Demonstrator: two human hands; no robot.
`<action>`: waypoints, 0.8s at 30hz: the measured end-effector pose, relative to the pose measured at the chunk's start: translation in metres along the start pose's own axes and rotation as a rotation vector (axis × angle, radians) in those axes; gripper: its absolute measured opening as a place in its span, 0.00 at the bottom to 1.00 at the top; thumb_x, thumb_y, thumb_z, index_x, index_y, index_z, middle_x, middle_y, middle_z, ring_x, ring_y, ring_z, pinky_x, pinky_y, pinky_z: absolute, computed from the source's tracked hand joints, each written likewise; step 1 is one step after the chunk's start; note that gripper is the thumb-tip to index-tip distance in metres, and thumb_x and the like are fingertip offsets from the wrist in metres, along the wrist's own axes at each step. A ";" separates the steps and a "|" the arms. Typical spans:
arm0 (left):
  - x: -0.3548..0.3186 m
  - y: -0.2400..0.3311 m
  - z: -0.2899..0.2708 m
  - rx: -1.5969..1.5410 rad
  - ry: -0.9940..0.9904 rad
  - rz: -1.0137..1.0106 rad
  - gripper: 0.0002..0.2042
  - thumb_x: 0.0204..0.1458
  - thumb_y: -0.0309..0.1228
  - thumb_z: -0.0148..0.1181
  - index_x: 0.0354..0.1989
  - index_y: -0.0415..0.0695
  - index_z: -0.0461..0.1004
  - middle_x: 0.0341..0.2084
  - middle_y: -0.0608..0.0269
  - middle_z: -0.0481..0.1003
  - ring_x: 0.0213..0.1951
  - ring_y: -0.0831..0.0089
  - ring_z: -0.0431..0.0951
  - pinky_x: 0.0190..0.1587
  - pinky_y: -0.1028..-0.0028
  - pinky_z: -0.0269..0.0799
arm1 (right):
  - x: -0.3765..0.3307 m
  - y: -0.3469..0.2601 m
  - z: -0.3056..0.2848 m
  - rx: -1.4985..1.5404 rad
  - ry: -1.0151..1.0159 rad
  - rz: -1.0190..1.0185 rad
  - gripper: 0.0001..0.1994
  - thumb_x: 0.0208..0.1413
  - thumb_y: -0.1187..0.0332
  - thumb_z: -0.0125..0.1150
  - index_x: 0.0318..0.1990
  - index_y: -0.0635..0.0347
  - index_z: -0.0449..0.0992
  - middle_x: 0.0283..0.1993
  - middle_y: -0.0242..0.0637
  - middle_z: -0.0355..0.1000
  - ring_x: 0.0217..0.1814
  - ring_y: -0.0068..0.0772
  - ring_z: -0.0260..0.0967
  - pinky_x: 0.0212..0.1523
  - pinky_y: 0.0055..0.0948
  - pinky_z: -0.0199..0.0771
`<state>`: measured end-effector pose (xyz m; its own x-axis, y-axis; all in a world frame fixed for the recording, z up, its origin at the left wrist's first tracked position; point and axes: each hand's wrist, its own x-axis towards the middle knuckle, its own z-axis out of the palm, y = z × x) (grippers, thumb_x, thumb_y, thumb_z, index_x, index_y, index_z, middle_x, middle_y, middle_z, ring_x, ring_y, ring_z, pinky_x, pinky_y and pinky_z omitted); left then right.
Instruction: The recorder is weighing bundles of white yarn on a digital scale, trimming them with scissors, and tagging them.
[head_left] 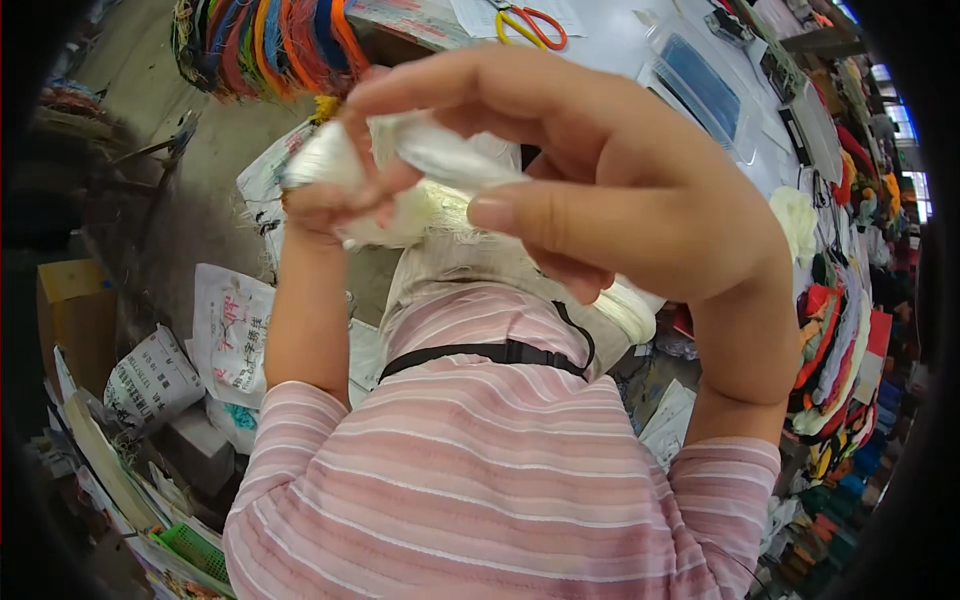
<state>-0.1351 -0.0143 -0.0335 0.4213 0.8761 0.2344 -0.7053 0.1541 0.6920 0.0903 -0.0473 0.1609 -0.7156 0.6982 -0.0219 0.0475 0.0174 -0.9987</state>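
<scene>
Glossy white thread is bunched in my left hand (320,205), whose fingers are closed round a white skein (325,158). My right hand (620,180) is raised close in front, its thumb and fingers curled about a bundle of white thread (450,158). Motion smears both bundles, so I cannot tell whether they are joined. Below them, pale cream thread (447,207) lies over the beige cloth (490,262) on my lap. A further cream skein (628,312) rests by my right thigh, under the right wrist.
Ahead is a white table (610,35) with orange-and-yellow-handled scissors (530,27) and a clear plastic box (700,85). Coloured thread bundles (270,45) hang from its left end. More skeins (835,350) hang at right. Printed white sacks (230,325) and a cardboard box (78,325) stand left.
</scene>
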 end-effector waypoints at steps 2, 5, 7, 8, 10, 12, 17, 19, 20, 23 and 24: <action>0.000 -0.001 0.003 -0.219 -0.256 -0.328 0.38 0.33 0.30 0.67 0.54 0.26 0.58 0.31 0.57 0.72 0.15 0.81 0.68 0.23 0.73 0.78 | -0.008 0.002 -0.005 0.131 0.068 0.029 0.28 0.51 0.74 0.53 0.61 0.69 0.58 0.47 0.42 0.70 0.16 0.07 0.56 0.13 0.08 0.54; -0.012 -0.012 -0.054 0.026 -0.154 -0.205 0.28 0.45 0.29 0.61 0.52 0.25 0.61 0.29 0.56 0.74 0.10 0.85 0.63 0.17 0.77 0.69 | -0.058 -0.001 -0.035 -0.095 0.305 0.114 0.29 0.49 0.70 0.55 0.60 0.70 0.59 0.28 0.31 0.68 0.13 0.07 0.53 0.11 0.10 0.48; -0.015 -0.001 -0.068 -0.291 0.027 -0.197 0.21 0.52 0.27 0.53 0.54 0.31 0.62 0.30 0.58 0.75 0.11 0.88 0.61 0.17 0.80 0.64 | -0.134 0.009 -0.054 -0.052 0.464 0.130 0.25 0.48 0.72 0.56 0.56 0.72 0.65 0.31 0.33 0.71 0.11 0.07 0.51 0.11 0.10 0.46; -0.022 0.008 -0.085 -0.284 0.105 -0.171 0.16 0.56 0.25 0.47 0.53 0.36 0.64 0.25 0.65 0.72 0.10 0.89 0.58 0.20 0.82 0.61 | -0.167 0.011 -0.058 -0.105 0.569 0.237 0.25 0.47 0.70 0.59 0.54 0.73 0.66 0.28 0.31 0.69 0.11 0.07 0.51 0.10 0.10 0.46; -0.027 0.025 -0.116 -0.251 0.121 -0.175 0.11 0.59 0.28 0.46 0.48 0.39 0.66 0.21 0.72 0.65 0.10 0.89 0.56 0.20 0.81 0.60 | -0.226 0.022 -0.047 -0.049 0.758 0.319 0.24 0.47 0.70 0.60 0.52 0.73 0.68 0.24 0.29 0.67 0.12 0.09 0.51 0.12 0.11 0.48; -0.025 0.044 -0.127 -0.186 0.200 -0.139 0.10 0.61 0.28 0.45 0.47 0.40 0.67 0.20 0.72 0.63 0.11 0.89 0.56 0.21 0.81 0.59 | -0.271 0.030 -0.035 -0.119 0.829 0.529 0.19 0.50 0.72 0.57 0.50 0.71 0.71 0.24 0.27 0.66 0.14 0.09 0.51 0.15 0.12 0.47; -0.006 0.064 -0.121 -0.032 0.268 -0.143 0.09 0.59 0.28 0.48 0.46 0.42 0.69 0.23 0.70 0.66 0.12 0.88 0.56 0.22 0.81 0.59 | -0.361 0.105 -0.029 -0.150 1.000 0.789 0.11 0.54 0.71 0.56 0.43 0.65 0.78 0.19 0.22 0.62 0.19 0.11 0.52 0.20 0.16 0.49; 0.006 0.049 -0.125 0.362 0.355 -0.274 0.09 0.56 0.29 0.52 0.44 0.41 0.71 0.24 0.72 0.66 0.12 0.88 0.55 0.22 0.80 0.59 | -0.373 0.146 -0.025 -0.134 0.987 0.839 0.12 0.53 0.71 0.57 0.44 0.65 0.77 0.23 0.24 0.65 0.25 0.13 0.57 0.26 0.17 0.56; 0.006 0.042 -0.138 0.486 0.388 -0.354 0.12 0.53 0.29 0.55 0.46 0.42 0.73 0.28 0.72 0.70 0.14 0.88 0.55 0.24 0.81 0.61 | -0.375 0.168 -0.022 -0.134 0.966 0.834 0.13 0.53 0.71 0.58 0.45 0.65 0.77 0.25 0.24 0.66 0.27 0.15 0.60 0.29 0.18 0.59; 0.014 0.003 -0.106 0.526 0.494 -0.414 0.25 0.54 0.29 0.55 0.61 0.41 0.60 0.46 0.63 0.73 0.20 0.87 0.59 0.30 0.81 0.65 | -0.385 0.239 -0.005 -0.294 0.940 0.893 0.18 0.50 0.72 0.61 0.50 0.66 0.74 0.29 0.30 0.70 0.33 0.23 0.65 0.39 0.24 0.67; 0.009 0.001 -0.100 0.495 0.550 -0.398 0.25 0.54 0.28 0.55 0.61 0.43 0.60 0.49 0.64 0.71 0.20 0.86 0.60 0.31 0.79 0.66 | -0.375 0.257 -0.005 -0.476 0.903 1.021 0.19 0.48 0.72 0.61 0.51 0.64 0.73 0.33 0.37 0.71 0.34 0.30 0.69 0.41 0.26 0.68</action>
<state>-0.1887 0.0395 -0.0987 0.1573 0.9165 -0.3678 -0.1774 0.3926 0.9024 0.3741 -0.3014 -0.0878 0.4399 0.7538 -0.4881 0.6117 -0.6495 -0.4516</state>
